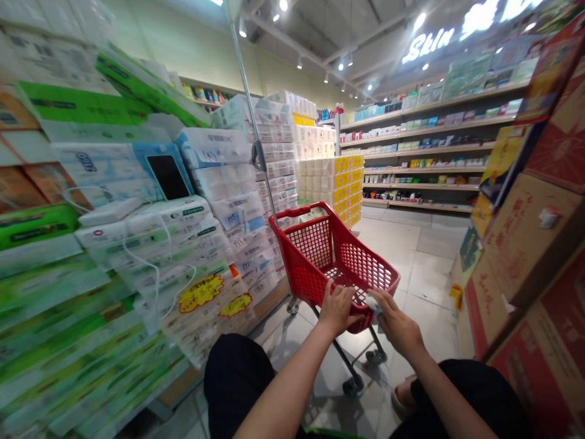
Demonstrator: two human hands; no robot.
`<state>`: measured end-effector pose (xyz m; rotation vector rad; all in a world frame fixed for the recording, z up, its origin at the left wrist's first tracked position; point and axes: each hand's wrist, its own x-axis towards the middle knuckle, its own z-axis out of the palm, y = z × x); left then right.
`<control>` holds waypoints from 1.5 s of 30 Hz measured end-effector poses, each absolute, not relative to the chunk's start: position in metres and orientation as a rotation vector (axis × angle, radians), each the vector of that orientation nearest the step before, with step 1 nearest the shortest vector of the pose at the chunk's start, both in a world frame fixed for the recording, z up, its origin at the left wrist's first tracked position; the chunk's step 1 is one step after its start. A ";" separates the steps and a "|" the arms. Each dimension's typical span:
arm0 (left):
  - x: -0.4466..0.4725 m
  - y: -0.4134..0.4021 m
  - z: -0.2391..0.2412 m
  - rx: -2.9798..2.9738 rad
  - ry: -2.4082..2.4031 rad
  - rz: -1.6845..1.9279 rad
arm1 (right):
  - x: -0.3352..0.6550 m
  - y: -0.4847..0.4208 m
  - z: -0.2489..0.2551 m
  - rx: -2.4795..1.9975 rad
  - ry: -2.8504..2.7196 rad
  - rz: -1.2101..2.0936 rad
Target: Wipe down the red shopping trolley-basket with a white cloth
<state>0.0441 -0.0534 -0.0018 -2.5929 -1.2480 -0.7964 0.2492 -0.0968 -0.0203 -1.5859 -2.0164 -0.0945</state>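
Shop aisle, pale tiled floor (425, 268), one lit sign (427, 46) overhead reading "Skin", further characters blurred.

Hands, two, apart from each other at the cart's near rim. Left hand (337, 311): fingers hooked over the rim, thumb below, probably to steady it. Right hand (400, 326): pinching one white cloth (373, 303), possibly tissue, against the rim's near right corner; the fold seems kept small so that the fingertips can press it there.

Cart (299, 277), one, red, basket of lattice plastic, standing between the person's knees, perhaps so that both arms reach it easily. Wheels (353, 384), three visible. Pole (247, 91), one, rising at the cart's far left corner.

Left of the cart: stacked paper packs (228, 210), too many to count; price signs (200, 294), two, yellow; phone (169, 177), one, propped upright against a pack, perhaps charging, with white cable (158, 286) nearby.

Beyond the cart: yellow-sided packs (347, 183), stacked, uncounted; shelves (429, 207), several levels.

Right of the cart: cardboard boxes (532, 238), several, piled, presumably as aisle stock.
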 end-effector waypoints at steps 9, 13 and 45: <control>0.039 -0.057 -0.003 -2.598 -1.254 -0.817 | 0.270 -0.067 -0.012 -1.722 -1.920 0.057; 0.037 -0.062 -0.003 -2.590 -1.282 -0.825 | 0.231 -0.096 -0.018 -1.587 -1.908 0.050; 0.035 -0.068 0.002 -2.578 -1.296 -0.748 | 0.185 -0.126 -0.015 -1.526 -2.039 -0.085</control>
